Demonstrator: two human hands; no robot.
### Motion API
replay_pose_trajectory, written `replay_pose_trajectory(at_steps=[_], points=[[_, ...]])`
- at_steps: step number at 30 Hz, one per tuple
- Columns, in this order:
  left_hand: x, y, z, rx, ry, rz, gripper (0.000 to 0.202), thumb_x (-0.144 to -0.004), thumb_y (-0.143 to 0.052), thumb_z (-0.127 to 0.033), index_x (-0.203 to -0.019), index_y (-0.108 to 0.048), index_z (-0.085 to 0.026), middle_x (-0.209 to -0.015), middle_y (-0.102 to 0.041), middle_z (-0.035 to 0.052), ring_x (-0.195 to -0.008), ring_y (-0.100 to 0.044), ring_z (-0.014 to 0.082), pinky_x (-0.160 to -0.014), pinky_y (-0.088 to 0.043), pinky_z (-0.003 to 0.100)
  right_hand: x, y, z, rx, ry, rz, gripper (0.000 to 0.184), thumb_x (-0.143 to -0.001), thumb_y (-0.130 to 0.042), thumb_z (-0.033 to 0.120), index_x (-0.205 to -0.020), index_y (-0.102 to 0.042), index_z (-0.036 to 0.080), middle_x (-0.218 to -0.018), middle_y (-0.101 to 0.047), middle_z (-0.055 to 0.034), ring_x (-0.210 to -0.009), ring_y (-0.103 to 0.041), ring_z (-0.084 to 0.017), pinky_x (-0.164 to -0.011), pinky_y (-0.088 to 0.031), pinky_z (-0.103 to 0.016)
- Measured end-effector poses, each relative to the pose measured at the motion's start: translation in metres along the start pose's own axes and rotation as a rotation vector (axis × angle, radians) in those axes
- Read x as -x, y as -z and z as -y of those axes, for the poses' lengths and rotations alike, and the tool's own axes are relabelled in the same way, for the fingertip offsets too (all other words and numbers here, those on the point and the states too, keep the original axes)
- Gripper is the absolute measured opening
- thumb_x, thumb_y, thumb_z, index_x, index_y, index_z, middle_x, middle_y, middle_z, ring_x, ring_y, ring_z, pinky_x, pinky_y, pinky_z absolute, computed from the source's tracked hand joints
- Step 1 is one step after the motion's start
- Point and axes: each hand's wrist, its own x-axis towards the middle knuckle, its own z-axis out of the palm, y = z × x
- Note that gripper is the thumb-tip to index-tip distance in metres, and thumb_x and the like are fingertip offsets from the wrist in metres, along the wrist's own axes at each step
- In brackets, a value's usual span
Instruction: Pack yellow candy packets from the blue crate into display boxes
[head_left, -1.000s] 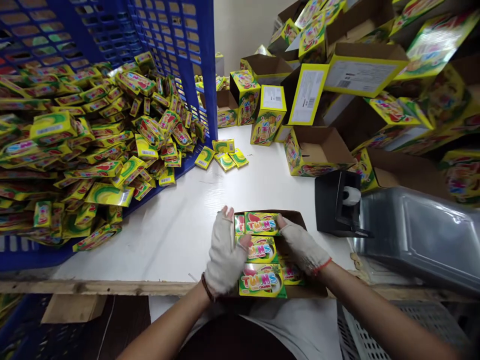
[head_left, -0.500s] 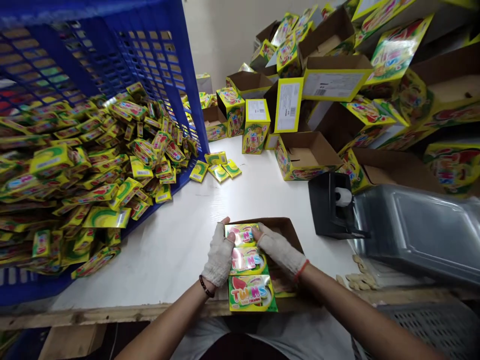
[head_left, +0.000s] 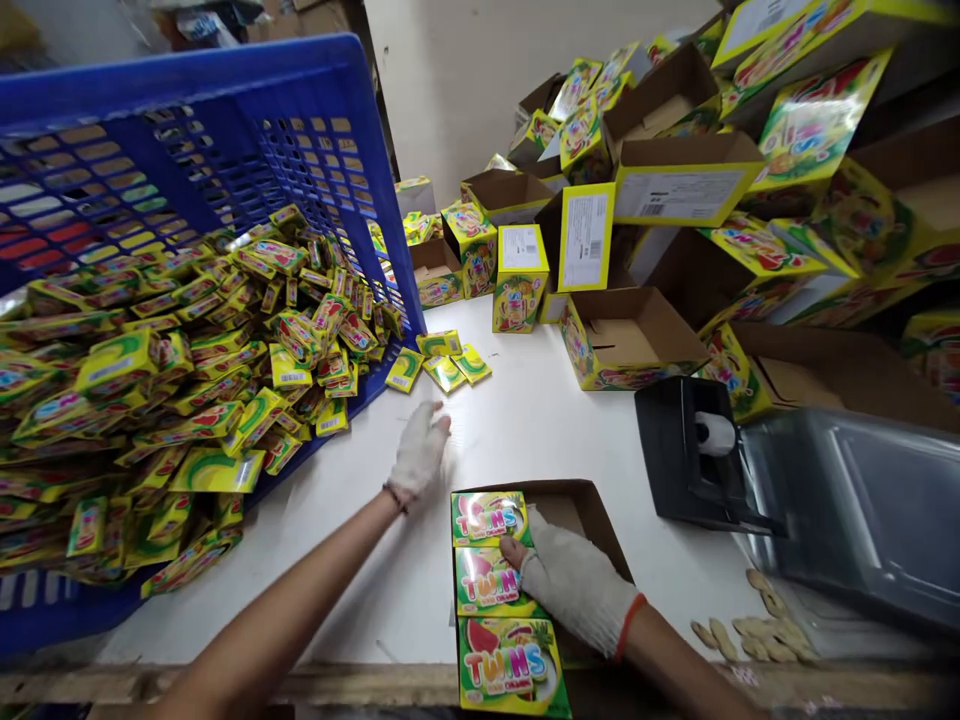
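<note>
Tipping onto its side at the left, a big blue plastic crate (head_left: 300, 150) spills a heap of yellow candy packets (head_left: 150, 380) across the white table (head_left: 525, 430), the heap's edge reaching past the crate's rim. Opposite, along the right and back, empty printed display cartons (head_left: 675, 180) lie stacked at all angles, several with their brown insides showing. Below them a grey plastic tub (head_left: 862, 510) sits at the right edge of the table, with a black tape dispenser (head_left: 682, 450) just beside it holding a white roll. Near the front edge lies an open brown carton (head_left: 577, 500), and a column of three "TWINS" packets (head_left: 484, 585) fills its left side, laid flat and face up, one touching the next. The right hand (head_left: 574, 585), in a white fingerless glove with a red cuff, rests on the carton's right side, fingers loosely spread and fingertips (head_left: 514, 550) touching the middle packet; it clamps nothing. The left hand (head_left: 416, 455), gloved alike and blurred, is stretched out over bare table well apart from the carton, fingers apart and holding nothing, near the heap's edge. Just beyond it lie loose packets (head_left: 442, 365) on the table beside the crate's corner. Small beige pieces (head_left: 739, 630) lie scattered by the tub at the front right.
</note>
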Motion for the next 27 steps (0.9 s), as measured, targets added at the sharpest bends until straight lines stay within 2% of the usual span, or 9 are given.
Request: replay_pose_trajectory(at_steps=[5,9,12,15,17,20,23,25,27], points=[[-0.106,0.006,-0.018,-0.244,-0.036,0.009,0.052,-0.075,-0.072,-0.047,-0.112,-0.059,-0.014,-0.131,-0.055,0.0201,-0.130,-0.043,0.0370,-0.110,-0.031,0.045,-0.001,-0.001,-0.001,0.000,0.011,-0.010,0.057,-0.095,-0.038,0.060,-0.129,-0.056,0.018,-0.113,-0.073,-0.0174,-0.104,-0.068,-0.032,-0.081,-0.046,-0.035],[-0.121,0.001,-0.016,-0.360,-0.040,0.111,0.061,-0.062,-0.083,-0.045,-0.108,-0.058,-0.014,-0.124,-0.060,0.0210,-0.122,-0.047,0.0409,-0.107,-0.032,0.051,0.006,0.013,-0.006,-0.151,0.067,-0.025,0.050,-0.098,-0.039,0.050,-0.133,-0.053,0.018,-0.113,-0.072,-0.0154,-0.105,-0.068,-0.030,-0.085,-0.048,-0.035],[-0.103,0.008,-0.010,-0.250,-0.040,0.149,0.064,-0.068,-0.076,-0.049,-0.117,-0.054,-0.014,-0.118,-0.064,0.0162,-0.110,-0.056,0.0329,-0.099,-0.042,0.045,0.015,0.036,-0.016,-0.321,0.197,-0.204,0.044,-0.096,-0.042,0.038,-0.133,-0.055,0.017,-0.121,-0.070,-0.0142,-0.112,-0.064,-0.027,-0.094,-0.048,-0.037],[-0.071,0.025,-0.020,0.219,-0.079,0.180,0.069,-0.072,-0.068,-0.052,-0.127,-0.049,-0.014,-0.120,-0.064,0.0123,-0.107,-0.060,0.0270,-0.094,-0.049,0.040,0.019,0.065,-0.020,-0.383,0.340,-0.456,0.039,-0.093,-0.048,0.030,-0.127,-0.061,0.017,-0.119,-0.070,-0.0102,-0.106,-0.065,-0.023,-0.096,-0.049,-0.036],[-0.042,0.036,-0.038,0.550,-0.115,0.318,0.073,-0.070,-0.070,-0.052,-0.130,-0.050,-0.016,-0.126,-0.063,0.0118,-0.113,-0.061,0.0279,-0.097,-0.050,0.041,0.017,0.082,-0.013,-0.359,0.460,-0.552,0.045,-0.088,-0.055,0.026,-0.132,-0.058,0.016,-0.124,-0.066,-0.0093,-0.100,-0.065,-0.020,-0.094,-0.051,-0.035],[0.005,0.044,-0.072,0.781,-0.091,0.521,0.079,-0.063,-0.077,-0.060,-0.127,-0.057,-0.019,-0.121,-0.067,0.0112,-0.117,-0.063,0.0344,-0.097,-0.053,0.048,0.013,0.098,0.005,-0.332,0.653,-0.478,0.054,-0.080,-0.064,0.018,-0.133,-0.055,0.018,-0.131,-0.062,-0.0079,-0.103,-0.063,-0.018,-0.094,-0.051,-0.033],[0.039,0.040,-0.090,0.833,-0.003,0.619,0.086,-0.061,-0.073,-0.075,-0.126,-0.061,-0.019,-0.110,-0.072,0.0121,-0.114,-0.065,0.0391,-0.093,-0.055,0.053,0.018,0.109,0.014,-0.330,0.686,-0.341,0.037,-0.080,-0.065,0.016,-0.117,-0.061,0.017,-0.121,-0.067,-0.0044,-0.104,-0.062,-0.017,-0.090,-0.050,-0.030],[0.054,0.034,-0.088,0.817,0.017,0.590,0.088,-0.070,-0.061,-0.082,-0.131,-0.058,-0.019,-0.115,-0.071,0.0131,-0.114,-0.065,0.0374,-0.095,-0.054,0.052,0.027,0.117,0.012,-0.244,0.600,-0.306,0.031,-0.081,-0.065,0.016,-0.112,-0.062,0.018,-0.107,-0.070,-0.0013,-0.094,-0.063,-0.016,-0.082,-0.050,-0.028],[0.069,0.026,-0.077,0.672,-0.026,0.421,0.080,-0.084,-0.047,-0.078,-0.138,-0.053,-0.019,-0.124,-0.068,0.0138,-0.118,-0.064,0.0337,-0.101,-0.051,0.052,0.034,0.123,0.007,-0.047,0.456,-0.297,0.028,-0.080,-0.067,0.017,-0.108,-0.065,0.020,-0.093,-0.071,0.0001,-0.085,-0.064,-0.017,-0.077,-0.049,-0.028]])
